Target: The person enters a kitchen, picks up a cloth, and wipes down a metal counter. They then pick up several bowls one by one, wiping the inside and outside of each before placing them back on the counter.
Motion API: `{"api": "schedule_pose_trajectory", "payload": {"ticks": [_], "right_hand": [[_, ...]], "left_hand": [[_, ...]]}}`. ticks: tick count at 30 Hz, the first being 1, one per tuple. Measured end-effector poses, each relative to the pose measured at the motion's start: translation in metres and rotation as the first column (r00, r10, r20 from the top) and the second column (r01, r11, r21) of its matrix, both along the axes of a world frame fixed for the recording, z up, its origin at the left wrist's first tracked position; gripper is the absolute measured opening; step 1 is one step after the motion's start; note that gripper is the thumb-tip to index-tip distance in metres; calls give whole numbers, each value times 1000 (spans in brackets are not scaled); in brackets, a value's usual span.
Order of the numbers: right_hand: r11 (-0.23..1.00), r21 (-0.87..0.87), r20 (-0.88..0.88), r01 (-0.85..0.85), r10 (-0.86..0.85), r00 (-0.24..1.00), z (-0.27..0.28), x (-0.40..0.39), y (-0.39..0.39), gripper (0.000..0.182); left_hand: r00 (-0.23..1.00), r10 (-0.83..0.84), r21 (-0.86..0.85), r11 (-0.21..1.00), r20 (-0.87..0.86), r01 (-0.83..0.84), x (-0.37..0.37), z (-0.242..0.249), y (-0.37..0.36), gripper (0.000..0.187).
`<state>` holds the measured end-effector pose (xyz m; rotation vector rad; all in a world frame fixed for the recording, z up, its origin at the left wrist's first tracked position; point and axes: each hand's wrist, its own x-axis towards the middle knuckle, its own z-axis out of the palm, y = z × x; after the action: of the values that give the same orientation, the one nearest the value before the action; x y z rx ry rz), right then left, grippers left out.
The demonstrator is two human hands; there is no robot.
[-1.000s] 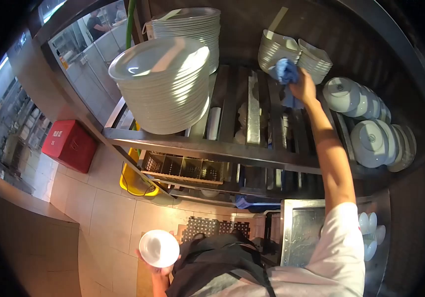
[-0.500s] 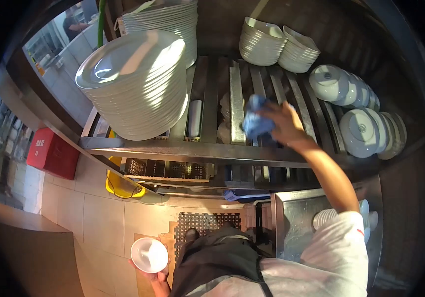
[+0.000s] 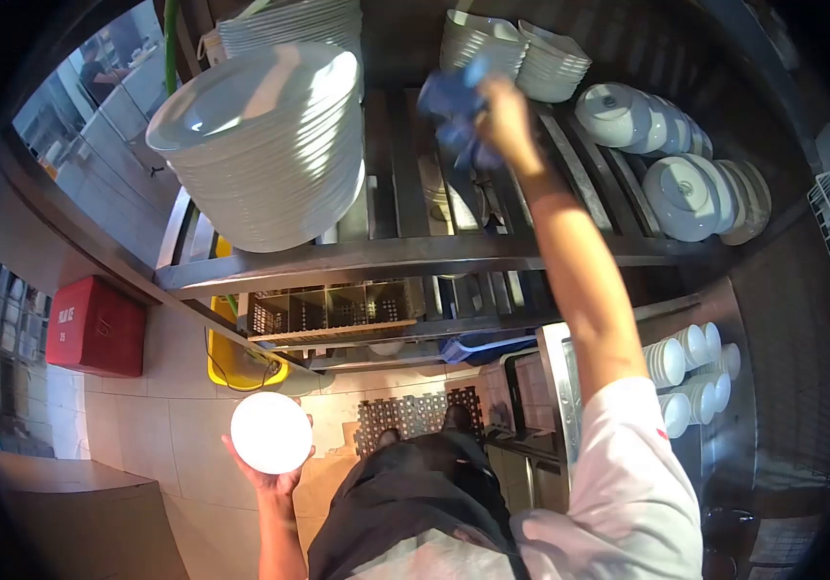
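My left hand (image 3: 277,480) holds a white bowl (image 3: 272,432) low at the left, its fingers curled round the sides; the bowl is so brightly lit that no detail shows inside. My right hand (image 3: 506,114) is stretched out over the slatted metal shelf (image 3: 386,249), gripping a blue cloth (image 3: 455,108) that is blurred by motion. Just behind that cloth stand stacks of squarish white bowls (image 3: 552,70). A tall stack of white plates (image 3: 270,174) rises on the shelf to the left of my right arm.
More white bowls (image 3: 681,198) lie tipped over at the shelf's right. Stacked white cups (image 3: 668,363) stand on a metal counter below. A brown rack (image 3: 337,307) sits on the lower shelf. A red box (image 3: 98,327) and a yellow bucket (image 3: 226,362) are at the left.
My right hand has moved the blue cloth farther back across the shelf, towards the squarish bowls. My left hand has lifted the white bowl a little, into brighter light. The view has shifted slightly.
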<state>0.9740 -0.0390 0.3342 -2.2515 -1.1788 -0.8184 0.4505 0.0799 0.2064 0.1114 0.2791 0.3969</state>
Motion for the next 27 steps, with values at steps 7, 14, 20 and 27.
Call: {"api": "schedule_pose_trajectory", "payload": {"ticks": [7, 14, 20, 27], "right_hand": [[659, -748, -263, -82, -180, 948, 37, -207, -66, 38], [782, 619, -717, 74, 524, 459, 13, -332, -226, 46], [-4, 692, -359, 722, 866, 349, -149, -359, -245, 66], [-117, 798, 131, 591, 991, 21, -127, -397, -284, 83]], "left_hand": [[998, 56, 3, 998, -19, -56, -52, -36, -3, 82], [899, -62, -1, 998, -434, 68, -24, -70, 7, 82], [945, -267, 145, 944, -190, 296, 46, -34, -4, 85], [956, -231, 199, 943, -179, 266, 30, -46, -62, 84]]}}
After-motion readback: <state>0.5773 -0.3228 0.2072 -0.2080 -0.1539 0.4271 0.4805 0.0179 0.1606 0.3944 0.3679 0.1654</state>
